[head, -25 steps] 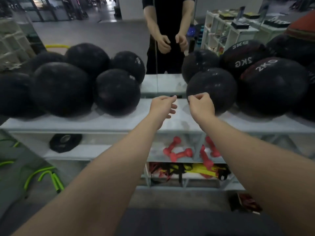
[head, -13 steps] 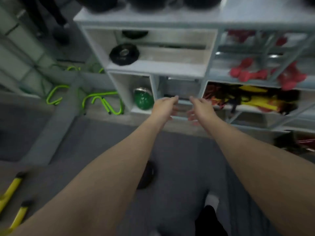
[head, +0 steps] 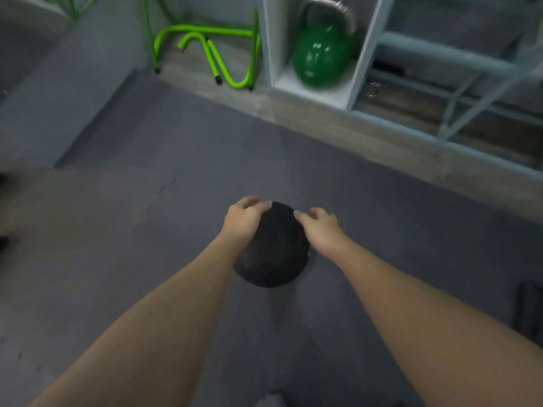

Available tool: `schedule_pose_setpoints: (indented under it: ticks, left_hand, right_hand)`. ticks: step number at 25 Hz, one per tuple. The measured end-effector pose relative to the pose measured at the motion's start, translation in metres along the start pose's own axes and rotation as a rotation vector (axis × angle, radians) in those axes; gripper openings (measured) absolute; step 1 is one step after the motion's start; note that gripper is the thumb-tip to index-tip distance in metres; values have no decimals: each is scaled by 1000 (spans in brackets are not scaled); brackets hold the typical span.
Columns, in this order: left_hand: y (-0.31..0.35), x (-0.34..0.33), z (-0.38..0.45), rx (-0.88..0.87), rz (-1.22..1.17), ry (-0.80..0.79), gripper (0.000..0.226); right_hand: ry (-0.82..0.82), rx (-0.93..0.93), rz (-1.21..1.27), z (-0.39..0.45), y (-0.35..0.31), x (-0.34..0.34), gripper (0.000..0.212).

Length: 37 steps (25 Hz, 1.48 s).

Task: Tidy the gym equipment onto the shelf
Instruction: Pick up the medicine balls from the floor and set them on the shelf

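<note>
A black ball on the grey floor, near the shelf, is cupped by the left hand; the right hand is spread open beside it, probably for lifting.

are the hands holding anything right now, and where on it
Not clearly. The left hand cups the black ball's upper left side; the right hand is open at its upper right.

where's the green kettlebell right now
In the head view, the green kettlebell sits top centre, in the bottom cubby of the white shelf, just right of the green hurdles on the floor.
</note>
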<state>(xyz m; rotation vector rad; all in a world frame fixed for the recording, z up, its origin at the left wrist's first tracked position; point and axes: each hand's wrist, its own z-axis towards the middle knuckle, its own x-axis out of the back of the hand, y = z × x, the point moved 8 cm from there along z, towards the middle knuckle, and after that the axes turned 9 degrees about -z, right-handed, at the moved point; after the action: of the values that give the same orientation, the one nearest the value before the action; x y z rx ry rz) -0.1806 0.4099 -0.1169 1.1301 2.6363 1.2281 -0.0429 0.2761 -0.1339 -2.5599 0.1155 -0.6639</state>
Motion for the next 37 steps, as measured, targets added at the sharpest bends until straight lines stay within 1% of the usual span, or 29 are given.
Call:
schedule_pose_setpoints:
  ticks: [1,3,5,7,9,10,12,14,16,18,20,24,26,29,31,33,35,37]
  left_hand:
    - [-24,1,19,23,-27,41,59]
    - [-55,2,45,48,-19,103,77]
    - [-76,4,62,85,-56,119,99]
    - [-91,11,74,153,-194,126,112]
    - [-101,14,80,281,-308,113,111]
    - [-102,13,80,303,-351,106,105]
    - [-102,12,79,290,-384,127,94]
    - [-100,9,74,268,-399,158,88]
    - [-95,5,66,265,-400,160,85]
    - [-84,-2,55,278,-363,132,85]
    - [-65,-7,40,269,-335,116,81]
    - [-5,-18,-2,188,-304,75,66]
    - [35,-20,-31,151,-307,59,67]
    - [106,-21,-82,85,-321,35,72]
    - [169,-23,-126,28,-307,5,71]
    - [244,-26,-179,-54,-302,-34,59]
    - [322,-33,-239,-128,-254,-81,48]
    - [402,-42,-296,-243,-212,-126,43]
  right_hand:
    - [-7,-27,-5,22,8,-20,74]
    - [-26,-68,14,55,19,-45,85]
    - [-71,-89,123,77,27,-62,102]
    - [-87,-86,254,94,32,-72,115]
    - [-61,-82,323,102,35,-74,119]
    - [-36,-90,343,103,37,-74,121]
    - [2,-94,425,100,43,-75,124]
    - [8,-103,519,88,49,-76,118]
    - [-8,-128,596,73,57,-74,102]
    - [1,-157,659,56,68,-66,89]
    - [13,-165,705,37,71,-52,82]
    - [75,-127,732,-10,52,3,81]
    - [127,-91,732,-42,31,44,74]
    - [185,-37,720,-94,-4,106,70]
    - [223,-11,728,-142,-33,159,72]
    - [258,9,775,-195,-61,215,75]
    - [322,60,841,-256,-90,280,70]
    - [390,123,890,-316,-119,345,74]
